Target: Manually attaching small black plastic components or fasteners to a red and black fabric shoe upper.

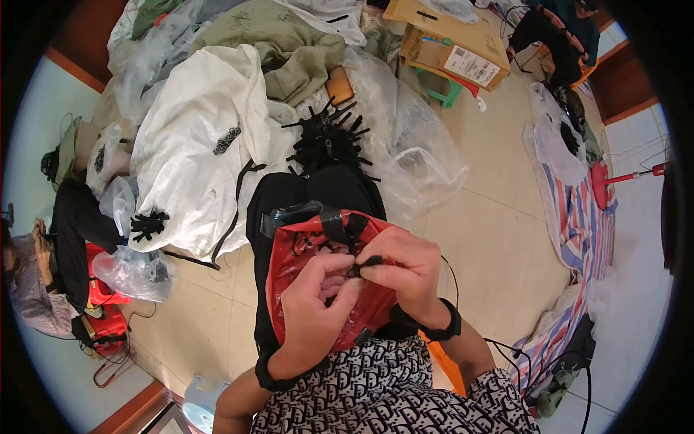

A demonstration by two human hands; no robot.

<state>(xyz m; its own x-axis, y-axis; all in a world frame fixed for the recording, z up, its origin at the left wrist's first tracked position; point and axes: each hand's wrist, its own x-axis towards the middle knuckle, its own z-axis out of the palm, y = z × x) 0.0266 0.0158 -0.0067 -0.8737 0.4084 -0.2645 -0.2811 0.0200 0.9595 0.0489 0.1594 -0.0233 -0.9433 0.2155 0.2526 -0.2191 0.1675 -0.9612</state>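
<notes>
Above my lap, my left hand and my right hand meet with fingertips pinched together on a short black strip. Its lower end is partly hidden by the fingers of both hands. Beneath them a red plastic bag lies spread over my thighs, with small dark pieces in it and black tape on its far rim. Just beyond my knees a heap of similar black strips rests on clear plastic. To the left, a white sack carries a clump of small dark metal-looking pieces and a smaller bundle of black strips.
A cardboard box sits on a green stool at the far right. Striped cloth runs along the right wall, near a red pole. Another person sits at the left edge; one more is at the upper right.
</notes>
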